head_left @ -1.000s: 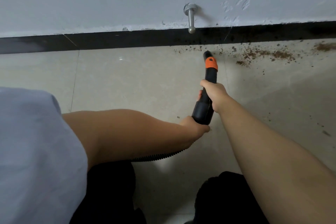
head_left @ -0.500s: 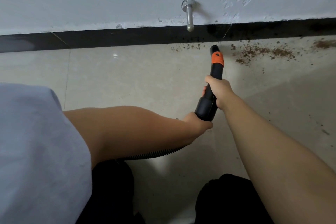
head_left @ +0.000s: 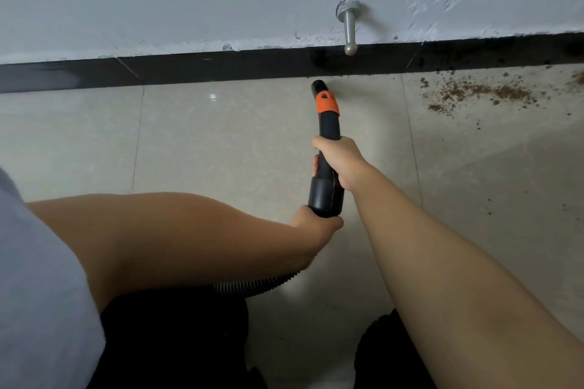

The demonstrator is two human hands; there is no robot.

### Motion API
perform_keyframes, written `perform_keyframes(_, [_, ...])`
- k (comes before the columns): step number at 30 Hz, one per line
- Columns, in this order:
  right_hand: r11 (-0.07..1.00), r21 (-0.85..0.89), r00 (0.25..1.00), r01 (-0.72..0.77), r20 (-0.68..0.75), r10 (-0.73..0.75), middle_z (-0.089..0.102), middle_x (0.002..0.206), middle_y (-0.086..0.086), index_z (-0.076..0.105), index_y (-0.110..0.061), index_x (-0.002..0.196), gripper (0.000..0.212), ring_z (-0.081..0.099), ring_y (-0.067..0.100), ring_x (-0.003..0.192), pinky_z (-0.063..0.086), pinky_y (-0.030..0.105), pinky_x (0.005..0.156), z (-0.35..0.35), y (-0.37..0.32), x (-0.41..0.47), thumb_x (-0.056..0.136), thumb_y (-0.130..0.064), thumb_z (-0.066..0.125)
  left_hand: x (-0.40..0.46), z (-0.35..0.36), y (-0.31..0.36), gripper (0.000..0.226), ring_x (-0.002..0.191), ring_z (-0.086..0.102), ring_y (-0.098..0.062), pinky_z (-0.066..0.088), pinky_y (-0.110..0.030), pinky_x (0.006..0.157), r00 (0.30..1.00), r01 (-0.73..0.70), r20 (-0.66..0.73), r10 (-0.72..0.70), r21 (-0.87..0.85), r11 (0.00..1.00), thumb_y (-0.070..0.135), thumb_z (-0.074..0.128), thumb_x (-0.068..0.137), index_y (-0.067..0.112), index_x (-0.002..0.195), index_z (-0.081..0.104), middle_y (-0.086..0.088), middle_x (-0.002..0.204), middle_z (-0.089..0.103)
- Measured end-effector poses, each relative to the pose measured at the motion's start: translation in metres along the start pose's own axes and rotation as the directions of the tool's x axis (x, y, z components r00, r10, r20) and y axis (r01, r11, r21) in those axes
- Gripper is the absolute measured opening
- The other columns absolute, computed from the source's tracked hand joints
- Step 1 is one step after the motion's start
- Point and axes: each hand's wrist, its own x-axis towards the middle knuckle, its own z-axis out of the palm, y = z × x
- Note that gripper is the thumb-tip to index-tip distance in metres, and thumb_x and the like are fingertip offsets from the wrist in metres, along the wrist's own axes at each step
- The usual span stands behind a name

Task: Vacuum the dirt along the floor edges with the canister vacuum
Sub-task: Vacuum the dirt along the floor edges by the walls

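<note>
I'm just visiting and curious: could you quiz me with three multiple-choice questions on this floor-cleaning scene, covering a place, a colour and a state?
1. Where does the brown dirt patch lie from the black vacuum nozzle?
A left
B right
C behind the person

2. What colour is the band near the nozzle tip?
A orange
B green
C white

3. How is the right hand?
A open flat
B off the nozzle
C gripping the nozzle

Answers: 1 B, dirt lies right of the tip along the black skirting. 2 A, it is plainly orange. 3 C, fingers wrap the tube.
</note>
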Motion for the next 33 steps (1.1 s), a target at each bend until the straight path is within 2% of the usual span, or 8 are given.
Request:
perform_keyframes(4, [0.999, 0.046, 1.0, -0.01, 0.016, 0.009, 0.051, 0.051, 0.006, 0.044, -0.009, 0.083, 0.007, 0.046, 0.018, 0.038, 0.046, 0.027, 0.053, 0.012, -0.001, 0.0, 0.084, -0.007, 0.051, 0.003, -0.016, -0.001, 0.032, 0.071, 0.052, -0.023, 0.046, -0.029, 0.065, 1.0, 0.003, -0.021, -0.003, 0.027, 1.0, 0.015, 0.063, 0.078, 0.009, 0.108, 0.055, -0.009, 0.084, 0.057])
perform_keyframes(9, [0.995, 0.1, 0.998, -0.026, -0.054, 0.032, 0.051, 0.056, 0.006, 0.045, -0.009, 0.087, 0.008, 0.047, 0.018, 0.042, 0.046, 0.027, 0.052, -0.008, -0.001, 0.002, 0.085, -0.009, 0.053, 0.007, -0.004, 0.007, 0.033, 0.073, 0.053, -0.022, 0.046, -0.029, 0.067, 1.0, -0.019, 0.019, 0.018, 0.065, 0.998, 0.017, 0.064, 0.078, 0.011, 0.109, 0.053, -0.008, 0.088, 0.058])
perform_keyframes(16, [0.974, 0.227, 0.979, -0.021, -0.192, 0.066, 0.048, 0.059, 0.007, 0.043, -0.01, 0.077, 0.013, 0.045, 0.019, 0.045, 0.044, 0.026, 0.05, -0.06, -0.01, 0.006, 0.086, -0.006, 0.052, 0.012, 0.028, 0.037, 0.027, 0.071, 0.051, -0.021, 0.041, -0.023, 0.057, 0.989, -0.069, 0.137, 0.053, 0.114, 0.991, 0.016, 0.064, 0.079, 0.011, 0.104, 0.054, -0.008, 0.086, 0.057])
perform_keyframes(19, [0.971, 0.237, 0.974, -0.02, -0.214, 0.073, 0.048, 0.059, 0.006, 0.043, -0.01, 0.078, 0.013, 0.046, 0.017, 0.044, 0.045, 0.025, 0.048, -0.071, -0.016, 0.009, 0.087, -0.006, 0.052, 0.014, 0.033, 0.049, 0.026, 0.072, 0.052, -0.022, 0.042, -0.025, 0.059, 0.986, -0.069, 0.159, 0.05, 0.118, 0.991, 0.015, 0.064, 0.079, 0.012, 0.102, 0.053, -0.008, 0.087, 0.057])
perform_keyframes(33, [0.986, 0.164, 0.995, -0.031, -0.093, 0.047, 0.05, 0.061, 0.007, 0.045, -0.008, 0.089, 0.01, 0.047, 0.017, 0.046, 0.047, 0.028, 0.054, -0.037, -0.019, 0.013, 0.086, -0.008, 0.054, 0.017, 0.012, 0.036, 0.033, 0.069, 0.05, -0.021, 0.044, -0.027, 0.064, 0.996, -0.043, 0.074, 0.039, 0.049, 0.998, 0.015, 0.064, 0.08, 0.01, 0.11, 0.053, -0.009, 0.086, 0.057])
